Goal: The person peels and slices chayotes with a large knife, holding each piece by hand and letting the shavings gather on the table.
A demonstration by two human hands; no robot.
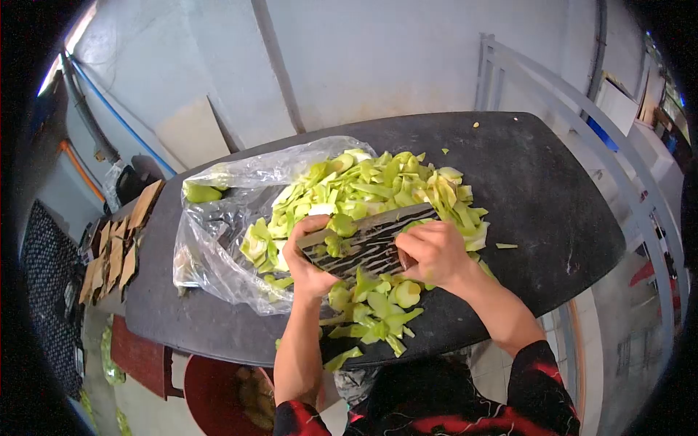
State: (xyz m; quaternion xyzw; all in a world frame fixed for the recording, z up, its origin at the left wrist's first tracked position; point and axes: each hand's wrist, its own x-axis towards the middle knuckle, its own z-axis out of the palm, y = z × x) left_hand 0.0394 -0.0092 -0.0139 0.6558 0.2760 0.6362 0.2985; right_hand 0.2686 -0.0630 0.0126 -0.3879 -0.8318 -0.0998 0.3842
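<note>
A wide, flat dark blade with pale streaks across its face is held tilted above the table between both hands. My left hand is closed around its left end, the thumb along the upper edge. Green pieces cling to the blade near that thumb. My right hand is closed at the right end, its fingers curled over; the inside of the grip is hidden. Behind the blade spreads a big heap of pale green fruit slices and peel. More cut green pieces lie in front, by the table edge.
A clear plastic bag lies open left of the heap, with a whole green fruit in it. The dark table has rounded corners. A red bin stands below its front edge. Grey metal railings run along the right.
</note>
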